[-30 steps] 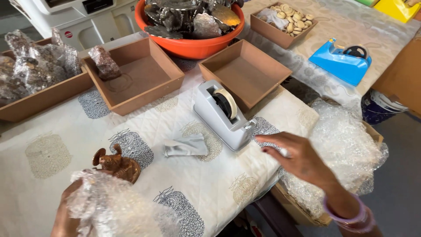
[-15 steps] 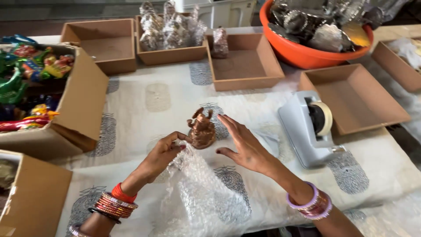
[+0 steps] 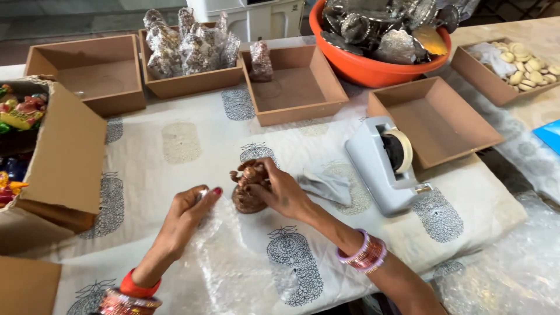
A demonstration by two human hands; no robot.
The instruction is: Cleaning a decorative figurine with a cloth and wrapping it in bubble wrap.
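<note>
While my right hand (image 3: 284,189) wraps its fingers around the small brown figurine (image 3: 248,185), holding it upright on the printed tablecloth (image 3: 175,146), my left hand (image 3: 189,213) pinches the near edge of a clear bubble wrap sheet (image 3: 233,262) between thumb and fingertips, just left of the figurine. Both hands are closed on what they hold. The figurine stands at the top edge of the sheet, which spreads toward me across the cloth. Bangles sit on both wrists.

Just right of my right hand lies a crumpled grey scrap (image 3: 326,185), and beyond it stands a grey tape dispenser (image 3: 385,163) with a roll of pale tape. Behind that I see an empty brown tray (image 3: 434,119), and left of it another empty tray (image 3: 294,84) with 1 wrapped item at its back corner. Further left, a tray holds several bubble-wrapped pieces (image 3: 186,46), and 1 more empty tray (image 3: 96,73) sits beside it. An orange bowl (image 3: 373,64) at the far edge is heaped with silvery wrapped pieces. At the left, an open cardboard box (image 3: 64,151) shows colourful items inside. More bubble wrap (image 3: 507,262) piles up off the table's right end.
</note>
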